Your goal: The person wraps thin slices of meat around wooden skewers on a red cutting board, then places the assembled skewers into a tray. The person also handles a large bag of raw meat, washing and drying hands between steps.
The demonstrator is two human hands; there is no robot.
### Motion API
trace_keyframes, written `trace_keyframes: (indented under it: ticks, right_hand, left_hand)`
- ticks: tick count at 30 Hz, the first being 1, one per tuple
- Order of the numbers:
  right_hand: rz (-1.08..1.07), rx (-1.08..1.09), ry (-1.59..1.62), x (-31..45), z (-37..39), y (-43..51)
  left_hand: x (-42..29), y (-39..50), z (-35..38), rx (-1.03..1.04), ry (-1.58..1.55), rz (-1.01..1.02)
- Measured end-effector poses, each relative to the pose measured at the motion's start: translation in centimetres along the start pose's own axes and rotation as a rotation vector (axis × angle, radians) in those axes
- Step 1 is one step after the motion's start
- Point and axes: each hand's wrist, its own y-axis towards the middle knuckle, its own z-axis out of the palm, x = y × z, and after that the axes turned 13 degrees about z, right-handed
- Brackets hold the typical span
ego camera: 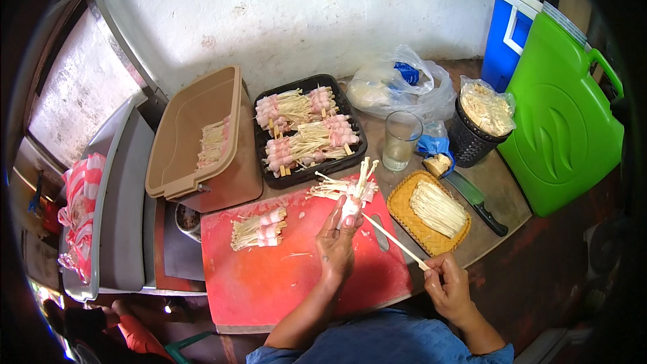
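Above the red cutting board (303,288), my left hand (339,247) holds an upright enoki mushroom roll (351,206) wrapped in thin pale meat. My right hand (446,285) grips the flat end of a bamboo skewer (399,245), whose other end meets the roll's right side; I cannot tell whether it has pierced it. Several wrapped enoki rolls (260,230) lie at the board's left. More wrapped enoki (331,189) lies at its back edge, partly behind the held roll. A woven bamboo tray (429,247) to the right carries loose enoki (438,209).
A black tray (323,177) bears skewered rolls. Left of it stands a brown plastic bin (222,197). Nearby are a drinking glass (402,141), a kitchen knife (475,202), a black basket (470,134) and a green plastic lid (561,111). A person's leg (141,333) shows lower left.
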Motion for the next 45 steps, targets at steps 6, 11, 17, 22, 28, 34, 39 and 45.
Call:
trace_keyframes:
  ticks: [6,11,17,22,28,34,39,45]
  right_hand:
    - [-0.03,0.029,-0.005,-0.4,0.4,-0.5]
    - [-0.004,0.023,-0.087,0.0,0.7,-0.7]
    - [-0.015,0.006,-0.112,0.6,1.1,-1.5]
    - [-0.006,0.036,-0.046,0.2,1.5,-1.5]
    - [0.032,0.091,0.041,0.6,1.5,-1.1]
    - [0.027,0.037,0.313,-0.9,3.0,0.8]
    - [0.044,0.027,0.344,-2.6,3.2,1.6]
    - [0.225,0.073,0.728,-3.7,1.0,2.2]
  left_hand:
    - [0.3,-0.1,0.3,-0.013,-0.004,0.026]
    - [0.0,-0.5,0.3,0.031,0.23,0.07]
    - [-0.2,-1.3,0.2,0.125,0.459,0.183]
    - [-0.3,-2.0,0.9,0.12,0.367,0.168]
    - [-0.4,-3.0,1.2,0.269,0.332,0.138]
    - [-1.2,-5.4,2.7,0.561,0.375,0.22]
    - [-2.4,-3.6,2.3,0.733,0.437,0.184]
    - [-5.0,6.7,3.0,0.97,1.142,0.593]
